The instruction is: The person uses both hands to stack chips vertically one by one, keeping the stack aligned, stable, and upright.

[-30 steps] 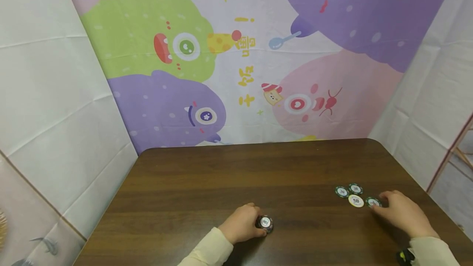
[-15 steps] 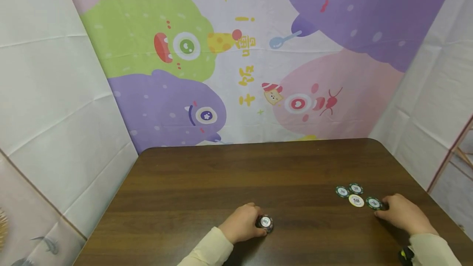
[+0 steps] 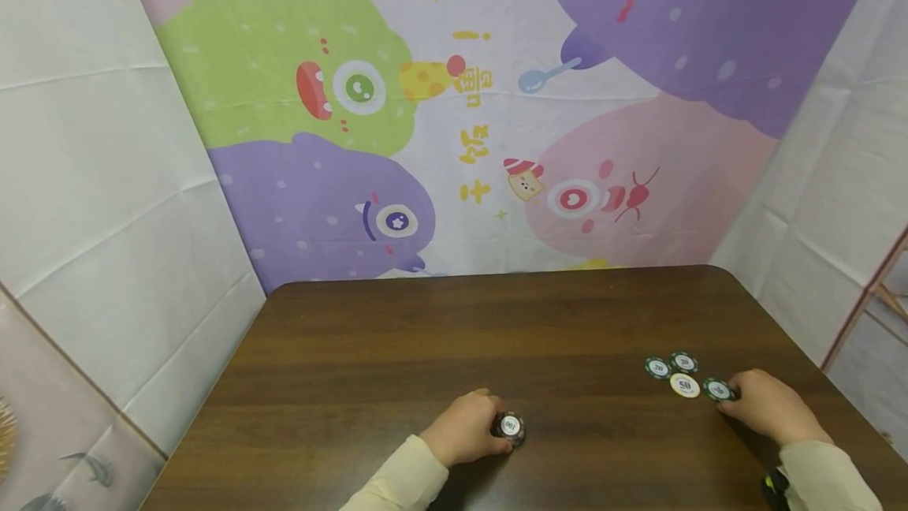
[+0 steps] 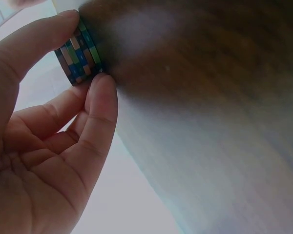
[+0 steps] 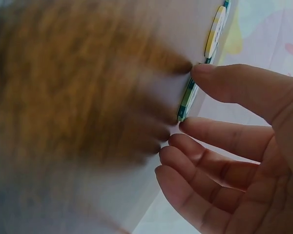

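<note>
A short stack of poker chips [image 3: 511,426] stands on the brown table, its top chip dark with a white "100" centre. My left hand [image 3: 464,428] holds this stack between thumb and fingertips. In the left wrist view the stack's edge [image 4: 80,56] has green, blue and tan blocks. At the right, my right hand [image 3: 773,407] pinches a green poker chip [image 3: 720,390] by its edge, between thumb and index finger; the chip lies flat on the table. Beside it lie a yellow-rimmed "50" chip [image 3: 684,386] and two green "20" chips, one on the left [image 3: 657,368], one behind [image 3: 684,362].
The brown wooden table [image 3: 426,330] has rounded far corners. Behind it hangs a cloth [image 3: 482,243] printed with cartoon monsters. Pale fabric walls [image 3: 120,140] close in both sides. A black band [image 3: 775,487] shows at the right sleeve.
My right thumb and fingertips have drawn back from over the green chip to its right edge, so its face now shows. The left hand and its stack have stayed put.
</note>
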Demonstrator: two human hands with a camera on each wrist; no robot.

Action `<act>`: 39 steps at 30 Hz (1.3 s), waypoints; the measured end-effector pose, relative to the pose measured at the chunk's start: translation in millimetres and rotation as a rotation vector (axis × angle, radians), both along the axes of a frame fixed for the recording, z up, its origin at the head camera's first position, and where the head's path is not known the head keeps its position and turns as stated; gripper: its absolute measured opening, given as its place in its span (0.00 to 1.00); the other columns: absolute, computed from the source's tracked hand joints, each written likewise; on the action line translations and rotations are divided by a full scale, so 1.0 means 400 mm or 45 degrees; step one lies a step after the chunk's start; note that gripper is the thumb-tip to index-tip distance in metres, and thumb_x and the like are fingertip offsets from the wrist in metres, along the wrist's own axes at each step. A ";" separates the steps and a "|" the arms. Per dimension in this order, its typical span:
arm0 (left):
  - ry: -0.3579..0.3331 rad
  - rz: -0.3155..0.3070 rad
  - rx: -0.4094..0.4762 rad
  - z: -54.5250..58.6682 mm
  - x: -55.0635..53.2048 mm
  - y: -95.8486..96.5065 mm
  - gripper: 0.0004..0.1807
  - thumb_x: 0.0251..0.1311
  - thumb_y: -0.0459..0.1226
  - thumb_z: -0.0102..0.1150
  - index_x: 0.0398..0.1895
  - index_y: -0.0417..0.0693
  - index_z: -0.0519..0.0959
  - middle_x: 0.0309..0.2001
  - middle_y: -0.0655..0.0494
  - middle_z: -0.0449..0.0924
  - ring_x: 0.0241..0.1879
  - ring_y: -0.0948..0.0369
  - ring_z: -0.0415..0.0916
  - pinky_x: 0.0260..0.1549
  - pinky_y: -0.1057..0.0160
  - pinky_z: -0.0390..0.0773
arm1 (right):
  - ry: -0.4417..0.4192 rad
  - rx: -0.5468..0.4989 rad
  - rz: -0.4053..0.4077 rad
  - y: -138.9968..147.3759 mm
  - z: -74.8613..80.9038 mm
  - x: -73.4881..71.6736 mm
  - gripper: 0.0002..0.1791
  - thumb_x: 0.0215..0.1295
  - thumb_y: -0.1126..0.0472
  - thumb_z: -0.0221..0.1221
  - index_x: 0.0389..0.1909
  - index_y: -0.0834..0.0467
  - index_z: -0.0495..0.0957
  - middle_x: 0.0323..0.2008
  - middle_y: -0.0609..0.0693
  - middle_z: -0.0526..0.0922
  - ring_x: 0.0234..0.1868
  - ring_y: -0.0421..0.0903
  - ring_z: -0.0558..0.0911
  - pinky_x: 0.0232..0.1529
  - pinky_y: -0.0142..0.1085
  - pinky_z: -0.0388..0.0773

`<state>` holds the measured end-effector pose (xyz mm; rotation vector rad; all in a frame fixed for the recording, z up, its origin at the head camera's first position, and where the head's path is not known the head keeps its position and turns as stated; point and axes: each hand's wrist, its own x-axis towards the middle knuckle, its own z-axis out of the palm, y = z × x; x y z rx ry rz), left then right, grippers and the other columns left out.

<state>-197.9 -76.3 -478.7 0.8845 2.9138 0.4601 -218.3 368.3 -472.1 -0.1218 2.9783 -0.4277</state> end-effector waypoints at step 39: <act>-0.014 -0.008 0.016 0.014 0.006 0.001 0.21 0.46 0.45 0.76 0.43 0.48 0.85 0.35 0.61 0.81 0.34 0.70 0.73 0.35 0.71 0.75 | 0.056 -0.006 -0.053 -0.025 0.010 -0.010 0.14 0.55 0.55 0.61 0.20 0.56 0.68 0.20 0.46 0.68 0.23 0.45 0.66 0.24 0.38 0.60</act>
